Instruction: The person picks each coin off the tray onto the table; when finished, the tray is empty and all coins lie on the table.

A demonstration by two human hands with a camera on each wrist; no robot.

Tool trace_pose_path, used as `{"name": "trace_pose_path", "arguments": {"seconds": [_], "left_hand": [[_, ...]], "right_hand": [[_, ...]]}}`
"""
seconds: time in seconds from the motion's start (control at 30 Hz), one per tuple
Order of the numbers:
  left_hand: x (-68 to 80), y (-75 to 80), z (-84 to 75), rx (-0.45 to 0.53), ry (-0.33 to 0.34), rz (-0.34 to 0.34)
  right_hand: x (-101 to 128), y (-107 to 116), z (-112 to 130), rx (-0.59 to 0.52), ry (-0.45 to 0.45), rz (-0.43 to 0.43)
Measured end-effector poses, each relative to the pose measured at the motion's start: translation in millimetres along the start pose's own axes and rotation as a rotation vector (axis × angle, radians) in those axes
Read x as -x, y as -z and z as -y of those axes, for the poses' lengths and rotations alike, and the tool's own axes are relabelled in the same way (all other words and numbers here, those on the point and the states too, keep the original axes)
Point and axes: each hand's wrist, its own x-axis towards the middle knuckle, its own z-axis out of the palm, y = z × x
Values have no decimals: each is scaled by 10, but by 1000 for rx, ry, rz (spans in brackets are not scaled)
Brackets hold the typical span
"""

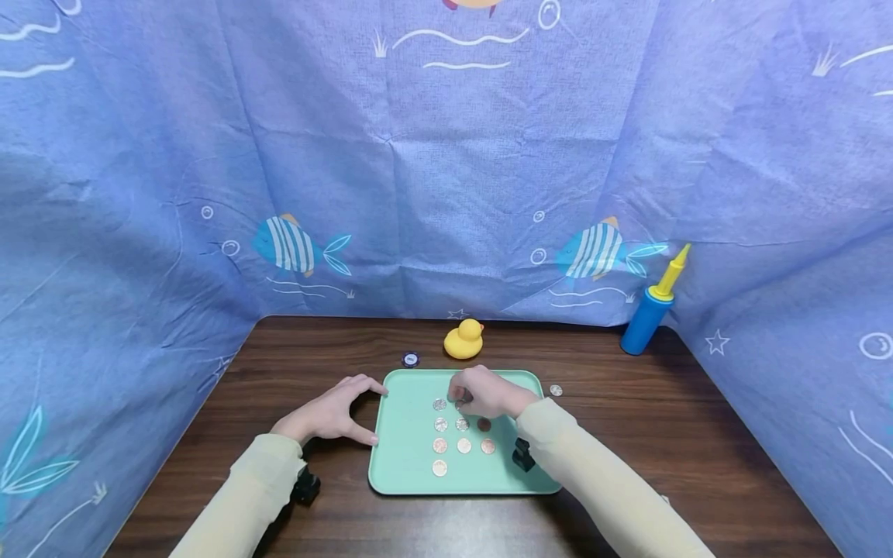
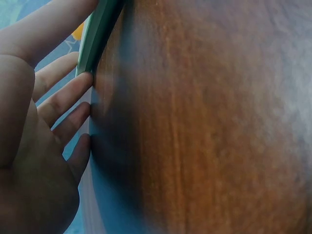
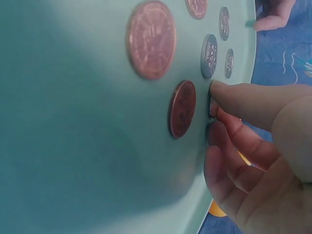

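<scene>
A mint-green tray [image 1: 408,465] lies on the dark wooden table [image 1: 663,434], with several coins [image 1: 440,446] laid out in rows on it. My right hand [image 1: 459,401] hovers over the tray's far part and pinches a silver coin [image 3: 213,108] between thumb and fingertips, just beside a dark copper coin [image 3: 182,108]. A larger copper coin [image 3: 151,39] lies nearer. My left hand [image 1: 375,415] rests on the table against the tray's left edge [image 2: 100,29], index finger and thumb spread along it. Its fingers [image 2: 68,105] lie fairly straight.
A yellow rubber duck [image 1: 463,339] sits behind the tray, a dark round chip [image 1: 411,359] to its left. One coin [image 1: 555,390] lies on the table right of the tray. A blue hand pump [image 1: 649,314] stands at the back right. Blue fish-print cloth [image 1: 446,155] walls the table.
</scene>
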Motion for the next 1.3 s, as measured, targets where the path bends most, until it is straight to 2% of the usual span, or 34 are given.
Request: {"name": "trace_pose_path", "arguments": {"seconds": [0.23,0.8,1.3], "left_hand": [[-4,5,-8,0,-3,4],[7,5,-22,-1,8,9],[-1,4,-21,-11,0,7]], "right_hand": [[-10,-9,-17,-4,-47,36],[41,-11,-47,8,-38,-33],[322,134,-144,-80,-17,-106]]}}
